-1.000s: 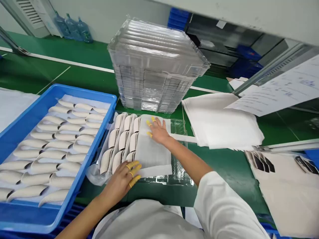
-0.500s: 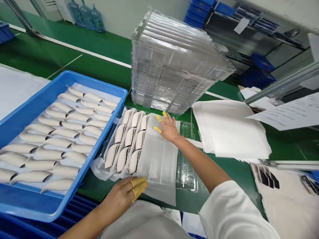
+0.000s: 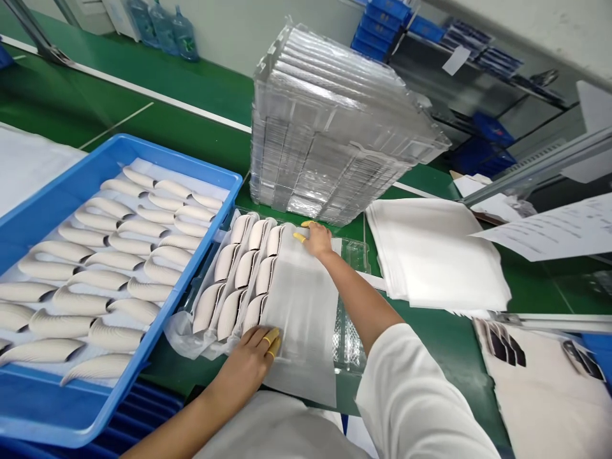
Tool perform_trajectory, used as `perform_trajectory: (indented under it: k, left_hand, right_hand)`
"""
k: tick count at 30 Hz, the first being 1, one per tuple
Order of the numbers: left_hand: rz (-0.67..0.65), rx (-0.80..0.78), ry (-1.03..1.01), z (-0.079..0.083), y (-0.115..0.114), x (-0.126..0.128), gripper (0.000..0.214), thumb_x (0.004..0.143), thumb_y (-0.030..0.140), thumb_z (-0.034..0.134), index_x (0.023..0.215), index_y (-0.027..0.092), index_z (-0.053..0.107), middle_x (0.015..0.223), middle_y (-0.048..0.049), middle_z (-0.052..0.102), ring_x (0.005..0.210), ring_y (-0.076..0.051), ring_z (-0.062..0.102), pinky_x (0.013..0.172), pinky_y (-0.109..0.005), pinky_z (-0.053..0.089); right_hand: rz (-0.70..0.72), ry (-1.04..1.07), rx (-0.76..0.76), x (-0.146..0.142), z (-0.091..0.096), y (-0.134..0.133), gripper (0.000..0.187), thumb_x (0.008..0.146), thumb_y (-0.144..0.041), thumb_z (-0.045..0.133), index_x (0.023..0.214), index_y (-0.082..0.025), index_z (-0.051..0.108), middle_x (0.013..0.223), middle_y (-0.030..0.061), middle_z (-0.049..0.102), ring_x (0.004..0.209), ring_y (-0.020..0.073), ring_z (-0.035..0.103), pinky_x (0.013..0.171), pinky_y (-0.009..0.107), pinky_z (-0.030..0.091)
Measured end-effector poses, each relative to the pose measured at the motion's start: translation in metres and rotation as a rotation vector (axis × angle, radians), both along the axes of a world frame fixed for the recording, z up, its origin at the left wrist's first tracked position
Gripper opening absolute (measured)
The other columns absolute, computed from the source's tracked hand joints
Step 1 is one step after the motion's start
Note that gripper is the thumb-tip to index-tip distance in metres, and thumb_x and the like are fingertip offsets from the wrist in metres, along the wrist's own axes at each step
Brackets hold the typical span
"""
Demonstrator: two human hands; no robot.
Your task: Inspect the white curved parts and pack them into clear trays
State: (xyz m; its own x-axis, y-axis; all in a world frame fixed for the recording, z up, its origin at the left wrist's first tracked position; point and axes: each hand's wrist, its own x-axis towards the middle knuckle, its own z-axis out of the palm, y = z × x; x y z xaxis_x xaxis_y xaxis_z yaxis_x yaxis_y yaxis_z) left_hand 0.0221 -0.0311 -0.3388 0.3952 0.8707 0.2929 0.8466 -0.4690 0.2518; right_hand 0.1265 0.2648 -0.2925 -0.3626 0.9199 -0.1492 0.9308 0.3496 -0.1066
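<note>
Thin white translucent foam sheet (image 3: 301, 319): lies flat over the right-hand part of a clear plastic blister tray (image 3: 357, 254), on the green table (image 3: 430, 338) directly in front of the person. Its near edge overhangs the tray towards the body.

Uncovered left part of the tray: three columns of off-white curved fin-shaped parts (image 3: 238, 275), packed on edge, side by side. The sheet's left margin touches the third column.

Left hand (image 3: 248, 364): laid palm down on the near-left corner of the sheet, fingers extended and held together, yellow finger cots (image 3: 271, 336) on the tips. It presses on the sheet and clasps nothing.

Right hand (image 3: 316, 240): at the far edge of the sheet, arm stretched across it, fingers curled, yellow cots also visible. Fingertips are tucked out of sight; cannot tell whether they pinch the edge or only rest on it.

Surroundings:
- Left, just beside the tray: blue plastic crate (image 3: 184, 160) with rows of the same off-white parts on white liner.
- Behind the tray: tall stack of empty clear trays (image 3: 335, 127).
- Right: pile of white foam sheets (image 3: 437, 252), near the tray but apart from it.
- Far right: printed paper (image 3: 557, 231) on a metal rail.
</note>
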Motion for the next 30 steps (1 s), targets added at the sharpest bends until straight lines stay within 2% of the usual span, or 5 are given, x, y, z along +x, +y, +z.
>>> perform_trajectory:
  k: [7, 14, 19, 26, 30]
  left_hand:
    - [0.008, 0.049, -0.019, -0.011, -0.040, -0.011, 0.028, 0.095, 0.009, 0.042, 0.109, 0.011, 0.066, 0.116, -0.0122, 0.070, 0.112, -0.021, 0.062, 0.103, -0.042, 0.047]
    - [-0.028, 0.064, 0.022, 0.008, -0.038, -0.021, 0.031, 0.094, 0.006, 0.041, 0.113, 0.010, 0.065, 0.121, -0.0129, 0.069, 0.113, -0.022, 0.063, 0.105, -0.043, 0.047]
    - [0.008, 0.063, -0.032, 0.019, -0.036, -0.036, 0.030, 0.094, 0.005, 0.042, 0.103, 0.010, 0.070, 0.117, -0.0127, 0.070, 0.114, -0.023, 0.062, 0.106, -0.043, 0.046]
    - [0.010, 0.050, -0.104, -0.003, -0.047, -0.030, 0.027, 0.096, 0.011, 0.044, 0.102, 0.011, 0.071, 0.113, -0.0117, 0.071, 0.114, -0.023, 0.060, 0.102, -0.041, 0.048]
    - [-0.010, 0.044, -0.128, -0.012, -0.051, -0.032, 0.023, 0.096, 0.014, 0.048, 0.104, 0.013, 0.070, 0.117, -0.0097, 0.070, 0.120, -0.023, 0.056, 0.102, -0.039, 0.049]
  right_hand:
    - [-0.043, 0.063, -0.053, 0.015, -0.003, -0.027, 0.030, 0.095, -0.039, 0.060, 0.116, -0.018, 0.062, 0.122, 0.0086, 0.063, 0.110, 0.0236, 0.061, 0.094, 0.047, 0.051]
    - [-0.097, 0.072, -0.037, 0.002, 0.007, -0.023, 0.031, 0.096, -0.036, 0.058, 0.120, -0.017, 0.060, 0.121, 0.0083, 0.063, 0.105, 0.0223, 0.063, 0.091, 0.044, 0.053]
    - [-0.181, -0.042, -0.078, -0.001, 0.014, -0.022, 0.036, 0.094, -0.036, 0.061, 0.125, -0.018, 0.058, 0.128, 0.0098, 0.059, 0.111, 0.0247, 0.061, 0.092, 0.047, 0.053]
    - [-0.223, -0.129, -0.209, 0.010, 0.005, -0.039, 0.035, 0.095, -0.039, 0.059, 0.123, -0.018, 0.058, 0.122, 0.0089, 0.063, 0.101, 0.0216, 0.065, 0.086, 0.042, 0.056]
    - [-0.169, -0.125, -0.177, 0.013, 0.011, -0.040, 0.031, 0.096, -0.038, 0.058, 0.120, -0.019, 0.061, 0.123, 0.0090, 0.063, 0.103, 0.0212, 0.064, 0.087, 0.042, 0.056]
